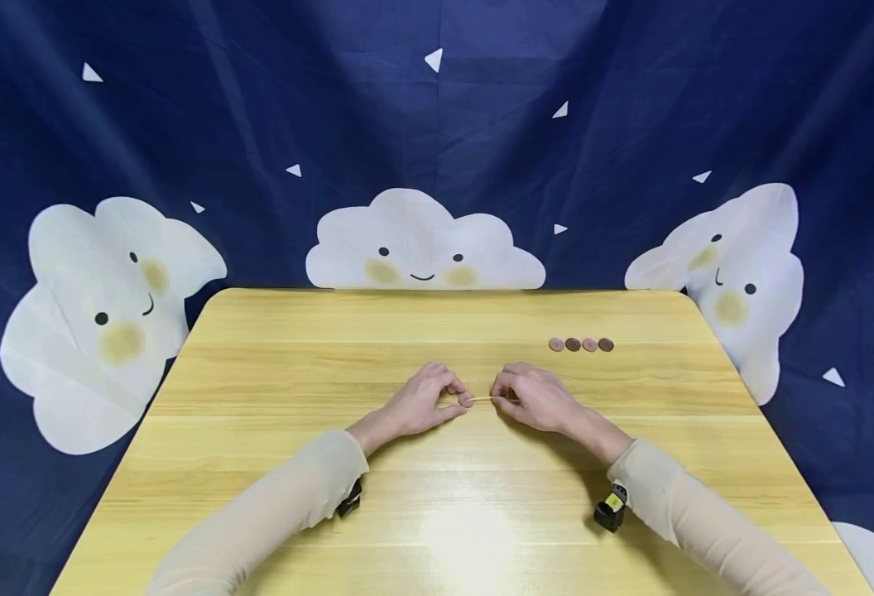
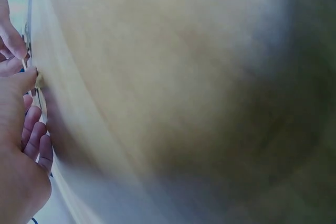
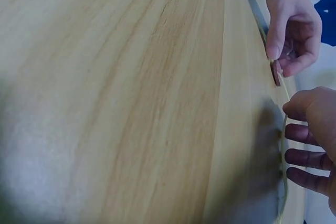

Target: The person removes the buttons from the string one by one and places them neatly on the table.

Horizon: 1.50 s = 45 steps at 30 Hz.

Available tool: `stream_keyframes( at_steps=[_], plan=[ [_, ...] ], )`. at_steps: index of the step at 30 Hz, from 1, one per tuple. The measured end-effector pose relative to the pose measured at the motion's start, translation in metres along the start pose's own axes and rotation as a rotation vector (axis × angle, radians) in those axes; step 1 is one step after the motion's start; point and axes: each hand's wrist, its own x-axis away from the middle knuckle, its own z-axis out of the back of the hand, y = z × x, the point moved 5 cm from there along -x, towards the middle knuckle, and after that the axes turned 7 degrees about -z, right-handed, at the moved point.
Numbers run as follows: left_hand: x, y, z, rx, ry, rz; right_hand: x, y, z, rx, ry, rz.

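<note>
Near the middle of the table, my left hand (image 1: 424,402) pinches a reddish-brown round button (image 1: 466,400) between thumb and fingertips. A thin yellow cord (image 1: 482,398) runs from the button to my right hand (image 1: 537,399), whose thumb and index finger pinch it. The right wrist view shows the button (image 3: 276,73) held on edge, with the cord (image 3: 285,90) stretched from it and trailing down past my right fingers. Whether the cord passes through a hole in the button is too small to tell. In the left wrist view the fingertips mostly hide both things.
Several buttons, pinkish (image 1: 556,344) and dark brown (image 1: 573,344) by turns, lie in a row toward the table's back right. The light wooden table (image 1: 295,331) ends at a dark blue curtain (image 1: 377,108) with clouds on it.
</note>
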Motion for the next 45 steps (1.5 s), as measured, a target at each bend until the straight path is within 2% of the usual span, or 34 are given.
stream_keyframes(
  at_steps=[7, 14, 20, 27, 34, 45],
  plan=[
    [0.001, 0.0, 0.002, -0.024, -0.005, 0.004, 0.002, 0.002, 0.008, -0.042, 0.018, -0.007],
    [0.0, 0.0, 0.002, -0.003, 0.002, -0.006, 0.003, 0.002, 0.012, -0.055, 0.016, -0.023],
    [-0.001, 0.0, -0.001, -0.029, -0.033, 0.017, 0.005, 0.003, 0.011, -0.072, 0.002, -0.035],
    [-0.002, 0.003, -0.003, -0.077, -0.072, 0.011, 0.008, 0.006, 0.005, -0.071, -0.026, -0.048],
    [-0.002, 0.004, -0.002, -0.067, -0.084, 0.025, 0.008, 0.007, 0.004, -0.064, -0.04, -0.06],
    [-0.002, 0.004, -0.002, -0.036, -0.1, 0.055, -0.003, -0.007, -0.003, -0.011, -0.04, 0.016]
  ],
)
